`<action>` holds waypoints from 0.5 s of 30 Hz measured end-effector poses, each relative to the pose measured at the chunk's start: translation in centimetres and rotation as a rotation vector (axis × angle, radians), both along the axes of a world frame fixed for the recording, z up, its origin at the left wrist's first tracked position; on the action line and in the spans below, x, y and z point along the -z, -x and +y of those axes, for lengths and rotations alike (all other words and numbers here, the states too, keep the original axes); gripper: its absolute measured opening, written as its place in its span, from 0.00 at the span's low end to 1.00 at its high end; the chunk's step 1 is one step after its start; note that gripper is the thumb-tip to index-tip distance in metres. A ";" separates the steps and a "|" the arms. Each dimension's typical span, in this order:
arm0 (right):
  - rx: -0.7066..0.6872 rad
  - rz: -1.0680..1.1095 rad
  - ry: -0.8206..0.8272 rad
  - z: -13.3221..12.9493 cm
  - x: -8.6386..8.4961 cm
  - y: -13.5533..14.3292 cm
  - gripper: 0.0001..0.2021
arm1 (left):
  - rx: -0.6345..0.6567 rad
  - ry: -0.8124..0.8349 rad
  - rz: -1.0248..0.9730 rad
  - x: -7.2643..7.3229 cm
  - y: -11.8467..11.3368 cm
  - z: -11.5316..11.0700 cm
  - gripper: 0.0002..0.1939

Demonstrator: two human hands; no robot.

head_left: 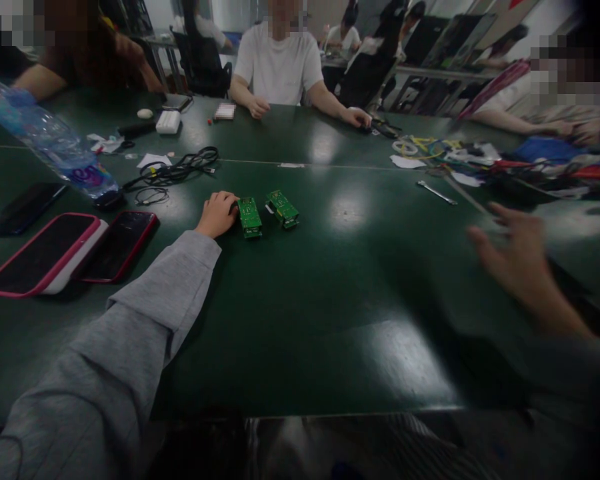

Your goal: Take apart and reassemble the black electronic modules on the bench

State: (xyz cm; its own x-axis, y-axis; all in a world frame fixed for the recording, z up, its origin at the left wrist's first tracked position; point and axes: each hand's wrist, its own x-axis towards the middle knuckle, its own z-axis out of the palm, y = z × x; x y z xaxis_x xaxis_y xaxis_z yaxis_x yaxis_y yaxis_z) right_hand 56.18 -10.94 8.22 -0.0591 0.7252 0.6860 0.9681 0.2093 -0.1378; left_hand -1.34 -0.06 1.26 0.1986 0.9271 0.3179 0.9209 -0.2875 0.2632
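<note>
My left hand point(217, 215), in a grey sleeve, rests on the table with its fingers curled against the left side of a green circuit board point(251, 217). A black part shows at the fingertips. Just right of it lies a second green circuit board point(283, 209), apart from my hand. Over the table's right side, my right hand point(517, 257) is smeared by motion. A thin, light rod-like tool point(473, 197) runs from between its thumb and forefinger toward the cable pile; its kind is too blurred to name. A wrench point(437, 192) lies to the left of that hand.
On the left are phones point(120, 247), a tilted plastic bottle point(55, 143) and a coiled black cable point(185, 165). Tangled cables point(520, 167) lie at the right. A person in a white shirt point(280, 63) sits opposite, one hand on a dark object. The table's front edge point(305, 415) is near me.
</note>
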 end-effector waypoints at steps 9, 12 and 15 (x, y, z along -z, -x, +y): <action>-0.439 0.129 0.364 8.5 2.9 30.9 0.33 | 0.006 0.018 0.015 -0.2 -0.1 -0.1 0.16; -0.458 0.098 0.461 9.0 3.5 32.8 0.31 | -0.002 0.015 0.008 -0.2 -0.1 -0.1 0.16; -0.574 0.064 0.481 7.7 4.0 30.1 0.30 | 0.002 0.013 0.011 -0.1 -0.1 -0.1 0.16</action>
State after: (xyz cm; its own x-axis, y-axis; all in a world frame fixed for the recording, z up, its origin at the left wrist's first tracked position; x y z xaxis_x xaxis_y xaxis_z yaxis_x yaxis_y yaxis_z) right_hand 26.09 -3.22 4.27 -0.4890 0.8132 0.3157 0.7122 0.5811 -0.3937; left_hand -1.24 -0.19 1.39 0.2040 0.9307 0.3037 0.9232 -0.2861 0.2568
